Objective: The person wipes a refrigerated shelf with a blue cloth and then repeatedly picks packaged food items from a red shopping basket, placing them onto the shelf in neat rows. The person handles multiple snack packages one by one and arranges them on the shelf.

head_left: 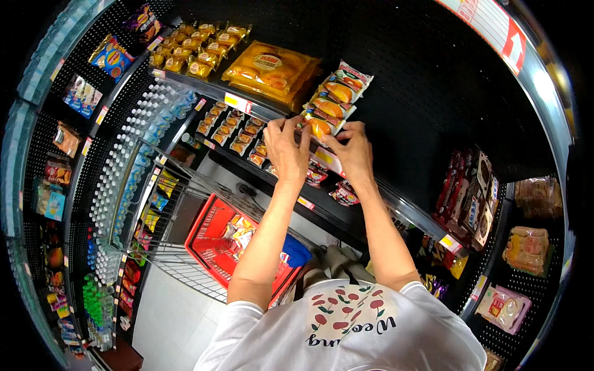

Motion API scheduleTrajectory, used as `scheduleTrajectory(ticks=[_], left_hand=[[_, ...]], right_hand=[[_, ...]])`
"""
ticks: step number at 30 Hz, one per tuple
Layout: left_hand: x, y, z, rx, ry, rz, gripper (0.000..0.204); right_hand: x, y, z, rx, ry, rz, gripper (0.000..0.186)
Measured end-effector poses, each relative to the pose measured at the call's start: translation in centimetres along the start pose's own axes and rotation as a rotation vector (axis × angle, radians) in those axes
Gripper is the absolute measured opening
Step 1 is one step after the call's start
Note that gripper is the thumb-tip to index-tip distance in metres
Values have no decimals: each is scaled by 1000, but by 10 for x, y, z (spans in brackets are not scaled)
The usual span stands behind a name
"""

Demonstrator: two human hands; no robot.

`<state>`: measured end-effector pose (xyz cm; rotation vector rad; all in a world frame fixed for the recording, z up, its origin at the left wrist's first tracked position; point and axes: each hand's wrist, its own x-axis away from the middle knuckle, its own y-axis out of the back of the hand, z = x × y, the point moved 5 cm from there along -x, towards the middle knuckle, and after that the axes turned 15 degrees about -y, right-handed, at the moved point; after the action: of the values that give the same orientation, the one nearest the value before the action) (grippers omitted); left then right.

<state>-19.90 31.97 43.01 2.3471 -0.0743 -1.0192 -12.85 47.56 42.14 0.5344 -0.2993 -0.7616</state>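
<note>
My left hand (288, 150) and my right hand (351, 153) are at the front edge of a black shelf (396, 123), one on each side of a packaged bun (318, 127). Fingers of both hands are closed on its clear and white wrapper. Behind it, more packaged buns (341, 89) of the same look stand in a row running back into the shelf. To the left of that row lie large flat orange-yellow bread packs (267, 65). Further left are several rows of small golden wrapped cakes (201, 48).
Below, a lower shelf holds rows of small wrapped buns (229, 127). A red basket (197, 241) with packages sits in a metal cart (179, 263) at my left. Boxes and packs (473, 198) stand at the shelf's right end. Bottles (133, 148) line the left shelving.
</note>
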Motion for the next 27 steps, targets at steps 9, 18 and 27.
scheduleTrajectory(ticks=[9,18,27], left_hand=[[4,-7,9,27,-36,-7,24],[4,-12,14,74,-39,1,23],[1,-13,13,65,-62,21,23]], right_hand=[[18,2,13,126,66,18,69],[14,-3,12,141,147,42,55],[9,-3,13,129,210,9,52]])
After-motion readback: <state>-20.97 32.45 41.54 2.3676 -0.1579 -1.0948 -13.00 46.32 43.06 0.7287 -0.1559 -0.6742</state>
